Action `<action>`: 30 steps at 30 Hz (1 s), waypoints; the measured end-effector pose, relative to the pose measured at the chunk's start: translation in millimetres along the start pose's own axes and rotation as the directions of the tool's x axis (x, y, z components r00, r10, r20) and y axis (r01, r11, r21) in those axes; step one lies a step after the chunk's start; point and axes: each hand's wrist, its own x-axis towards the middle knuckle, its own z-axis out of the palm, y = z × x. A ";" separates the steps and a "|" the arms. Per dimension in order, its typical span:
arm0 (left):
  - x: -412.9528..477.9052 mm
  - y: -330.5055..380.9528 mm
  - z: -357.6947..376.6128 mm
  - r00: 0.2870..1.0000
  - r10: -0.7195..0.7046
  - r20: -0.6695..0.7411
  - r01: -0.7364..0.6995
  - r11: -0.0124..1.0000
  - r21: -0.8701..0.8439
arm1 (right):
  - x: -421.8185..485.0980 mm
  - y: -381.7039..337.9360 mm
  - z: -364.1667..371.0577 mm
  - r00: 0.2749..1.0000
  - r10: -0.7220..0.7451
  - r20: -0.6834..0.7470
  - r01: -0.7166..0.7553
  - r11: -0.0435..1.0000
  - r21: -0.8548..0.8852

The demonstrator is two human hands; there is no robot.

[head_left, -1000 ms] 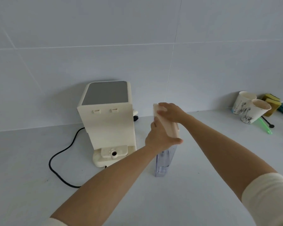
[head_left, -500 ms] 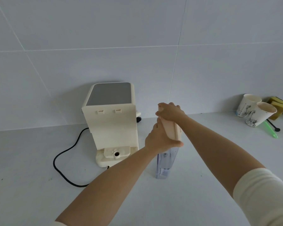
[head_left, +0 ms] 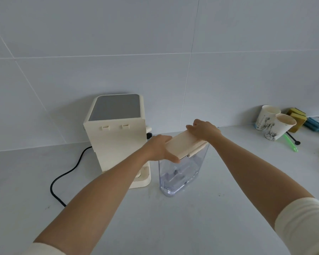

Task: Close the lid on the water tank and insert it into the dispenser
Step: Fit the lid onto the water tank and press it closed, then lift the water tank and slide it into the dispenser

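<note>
A clear plastic water tank [head_left: 180,172] stands upright on the white counter, just right of the cream dispenser [head_left: 118,137]. Its cream lid [head_left: 184,144] lies on the tank's top, the near edge slightly raised. My left hand [head_left: 158,148] grips the lid's near left end, thumb under the edge. My right hand [head_left: 203,130] presses down on the lid's far end. The dispenser shows its back panel with two slots and a bare base ledge, partly hidden by my left forearm.
A black power cord [head_left: 63,179] loops from the dispenser across the counter at left. Two paper cups [head_left: 274,124], yellow sponges [head_left: 298,116], a green utensil [head_left: 290,142] and a black spoon sit at the far right. A tiled wall stands behind.
The tank has turned so its broad side faces me, and it now sits closer to the dispenser. The lid has come down flatter on the tank; both hands have spread to its two ends.
</note>
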 end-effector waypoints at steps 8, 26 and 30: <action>4.9 -20.9 -18.3 0.999 -0.006 -0.039 0.003 0.995 -0.097 | -8.5 30.7 -7.8 1.000 0.000 0.030 0.002 0.998 -0.062; 12.0 -49.7 -1.9 0.998 0.017 0.065 0.012 0.911 -0.412 | -50.0 67.0 -0.9 0.999 0.047 0.017 -0.050 0.944 0.327; 12.4 -49.3 11.1 0.995 -0.007 0.095 0.047 0.902 -0.430 | -60.1 78.1 8.8 0.994 -0.056 0.092 -0.011 0.795 0.607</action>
